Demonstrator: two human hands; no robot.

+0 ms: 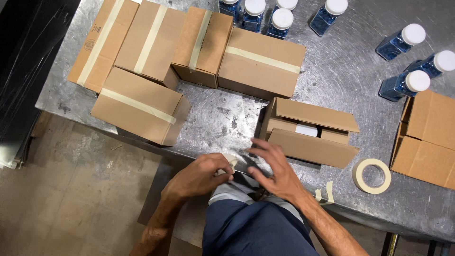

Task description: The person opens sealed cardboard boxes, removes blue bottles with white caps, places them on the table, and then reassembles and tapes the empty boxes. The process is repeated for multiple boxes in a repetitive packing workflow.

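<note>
Left hand [201,175]: I see it curled tight, pinching a short strip of cream tape [231,162], just in front of the open box [310,135].
Right hand [275,170]: Flat and loose, fingers spread, gripping nothing. It rests on the table [222,118] edge, near the open box's front corner.
Open box: Brown cardboard, flaps half down, a white cap showing inside.
Doing it well: I'd press both flaps flat first, then lay the strip straight across the gap.
Tape roll [372,175]: A cream ring, right of the open box.
Table: Shiny scratched metal.
Bottles [407,83]: Blue, white round caps, behind the open box.
</note>
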